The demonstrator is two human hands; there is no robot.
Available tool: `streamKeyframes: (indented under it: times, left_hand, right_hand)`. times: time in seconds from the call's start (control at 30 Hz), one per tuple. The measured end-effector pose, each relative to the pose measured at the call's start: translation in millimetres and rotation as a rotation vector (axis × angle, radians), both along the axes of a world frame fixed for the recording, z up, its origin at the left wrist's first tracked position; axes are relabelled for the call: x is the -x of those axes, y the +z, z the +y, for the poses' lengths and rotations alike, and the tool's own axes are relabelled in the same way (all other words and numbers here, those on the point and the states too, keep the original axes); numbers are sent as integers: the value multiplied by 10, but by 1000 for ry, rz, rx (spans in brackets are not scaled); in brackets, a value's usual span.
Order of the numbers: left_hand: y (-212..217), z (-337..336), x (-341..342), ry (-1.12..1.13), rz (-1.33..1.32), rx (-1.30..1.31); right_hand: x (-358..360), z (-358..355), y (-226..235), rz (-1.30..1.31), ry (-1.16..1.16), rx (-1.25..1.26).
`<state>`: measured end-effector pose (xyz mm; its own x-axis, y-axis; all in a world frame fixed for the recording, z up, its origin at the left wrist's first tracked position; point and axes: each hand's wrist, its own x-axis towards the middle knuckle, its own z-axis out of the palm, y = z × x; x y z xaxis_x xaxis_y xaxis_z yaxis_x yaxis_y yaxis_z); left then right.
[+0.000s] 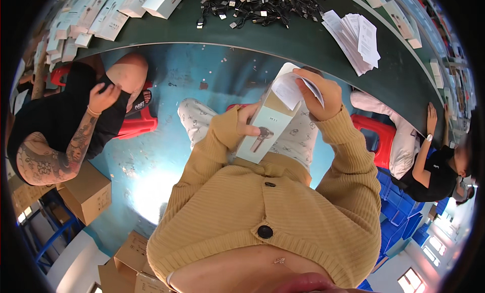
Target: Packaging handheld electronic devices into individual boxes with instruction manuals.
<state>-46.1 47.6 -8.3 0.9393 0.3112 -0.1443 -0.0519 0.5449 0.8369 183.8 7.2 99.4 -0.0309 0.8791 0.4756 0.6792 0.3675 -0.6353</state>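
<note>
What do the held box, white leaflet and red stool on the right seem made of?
Box: probably thin cardboard, smooth and printed; its flat faces and crisp edges suggest that.
White leaflet: likely paper, matte; it is thin and curls.
Red stool: probably moulded plastic, smooth; one even colour, rounded corners.

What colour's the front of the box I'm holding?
The box has a pale blue-green front, clearest in the head view.

White glare [153, 194] washes out the blue floor [164, 146] (fisheye edges bend, darkening)

Downward fisheye from head height
</note>
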Motion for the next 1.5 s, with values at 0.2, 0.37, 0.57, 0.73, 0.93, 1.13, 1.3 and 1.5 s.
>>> streamKeyframes:
  times: [0.2,0.37,0.57,0.73,0.93,1.13,1.3,1.5]
  left_hand:
    - [184,40,22,20,101,-23]
    - [243,44,9,4,172,-212]
    - [178,17,67,102,259,-433]
    - [238,-4,134,191,281,-382]
    - [311,-1,96,227,262,-418]
    - [423,-9,144,212,272,-340]
    - [381,-23,137,206,270,-469]
    - [494,-66,83,176,219,-426]
  right_hand:
    - [19,-19,-55,78,113,175]
    - [6,-42,-58,420,120,565]
    - [-49,43,90,234,93,286]
    - [-473,594,26,259,-280,211]
    - [-913,1508,-311,-582,-575,261]
    - [-779,1055,133,-313,-489,31]
    - [-151,100,762,393,-162,177]
    - [321,-243,671,147,156,342]
